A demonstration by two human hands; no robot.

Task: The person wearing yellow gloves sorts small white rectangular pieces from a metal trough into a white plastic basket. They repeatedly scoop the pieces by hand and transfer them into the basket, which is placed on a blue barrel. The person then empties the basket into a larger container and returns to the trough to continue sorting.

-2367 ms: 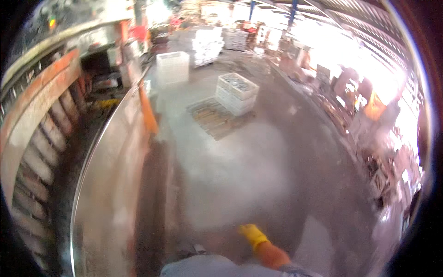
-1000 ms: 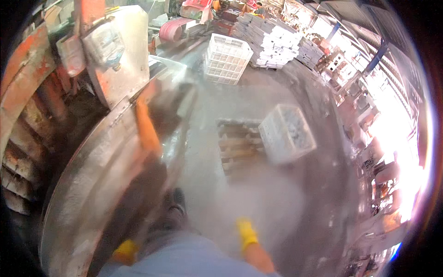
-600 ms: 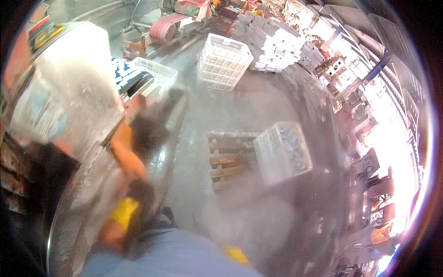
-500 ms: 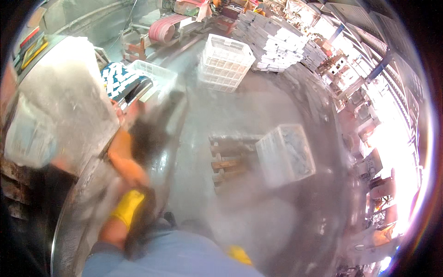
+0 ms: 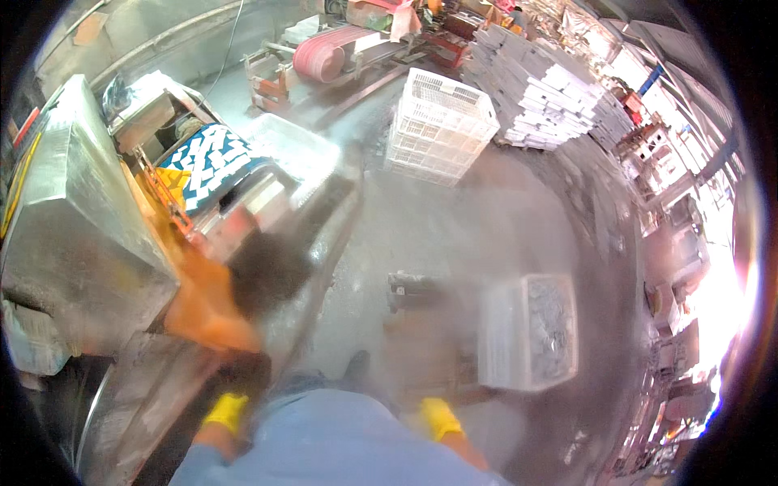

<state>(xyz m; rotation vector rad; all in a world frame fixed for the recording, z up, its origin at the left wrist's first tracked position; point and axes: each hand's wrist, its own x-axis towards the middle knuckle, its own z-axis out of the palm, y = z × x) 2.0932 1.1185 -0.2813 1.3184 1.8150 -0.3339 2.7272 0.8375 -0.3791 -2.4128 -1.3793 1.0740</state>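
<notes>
Hanging left hand (image 5: 227, 411) left of the pallet (image 5: 425, 336), right hand (image 5: 440, 417) by its near edge, showing grips too blurred to tell; seeing white crate (image 5: 531, 332) at its right, open grey floor (image 5: 454, 231) and stacked crates (image 5: 440, 134) beyond.

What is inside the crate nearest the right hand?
Blurred grey contents show through the open top of the crate, too unclear to identify. Anything below their top layer is covered and can't be seen.
</notes>
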